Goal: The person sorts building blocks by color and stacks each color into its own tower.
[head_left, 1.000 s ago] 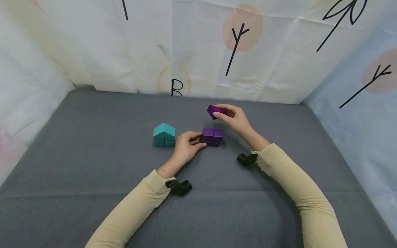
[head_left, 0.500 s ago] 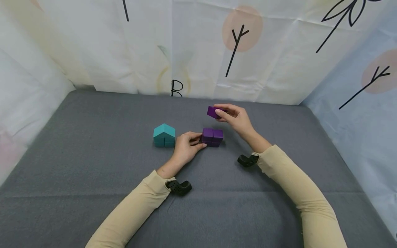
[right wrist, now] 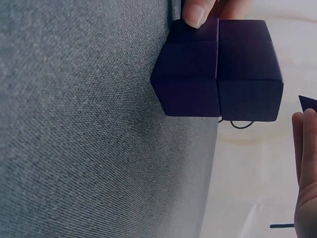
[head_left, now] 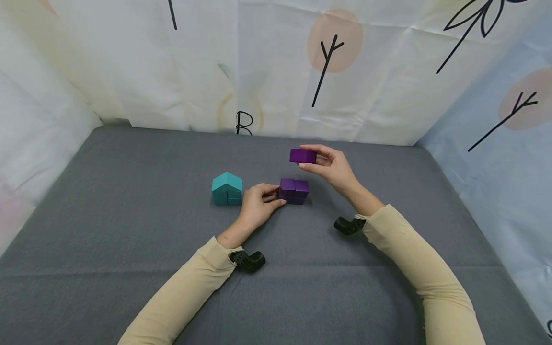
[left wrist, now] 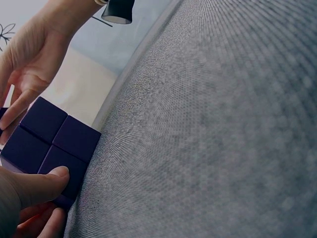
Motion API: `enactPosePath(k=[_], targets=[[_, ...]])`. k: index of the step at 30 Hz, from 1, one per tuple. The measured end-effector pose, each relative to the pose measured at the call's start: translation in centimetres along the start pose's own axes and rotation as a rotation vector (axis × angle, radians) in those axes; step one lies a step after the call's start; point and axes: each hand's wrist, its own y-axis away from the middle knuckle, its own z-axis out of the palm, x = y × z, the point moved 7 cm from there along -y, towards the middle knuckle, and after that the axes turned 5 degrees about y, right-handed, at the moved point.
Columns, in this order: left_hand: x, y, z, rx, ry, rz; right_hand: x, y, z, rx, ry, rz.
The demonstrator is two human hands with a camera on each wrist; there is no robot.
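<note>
Several purple cubes (head_left: 295, 188), stacked two by two, stand on the grey cloth. My left hand (head_left: 258, 206) holds the stack by its left side. Its thumb (left wrist: 47, 186) lies on the front face, and its other fingers reach round behind. Above and slightly behind the stack, my right hand (head_left: 329, 167) pinches a separate purple block (head_left: 302, 155) between thumb and fingers. One pointed corner of that block (right wrist: 308, 102) shows at the edge of the right wrist view; the rest is cut off. Left of my left hand stands a teal house-shaped stack (head_left: 226, 189) with a peaked top.
The grey cloth (head_left: 129, 230) covers the flat surface under everything. A pale printed curtain (head_left: 276, 72) hangs along its back edge, with more curtain at both sides. Dark wrist-worn devices (head_left: 247, 261) jut out from both sleeves.
The purple block in my right hand has turned, so a long flat side now faces forward. My right thumb has shifted below it. The left hand and both stacks have stayed put.
</note>
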Motion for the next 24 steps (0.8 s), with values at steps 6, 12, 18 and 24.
enactPosePath(k=[6, 12, 18, 24], targets=[[-0.1, -0.1, 0.1, -0.004, 0.004, -0.001, -0.1, 0.7, 0.1, -0.018, 0.091, -0.011], [-0.1, -0.1, 0.1, -0.005, 0.006, 0.006, 0.0, 1.2, 0.6, -0.045, 0.131, -0.021], [-0.1, -0.1, 0.0, -0.006, 0.000, 0.019, 0.3, 1.6, 1.0, -0.067, 0.154, -0.030], [0.1, 0.0, 0.0, -0.007, -0.004, 0.017, 0.4, 1.9, 1.3, -0.082, 0.178, -0.048]])
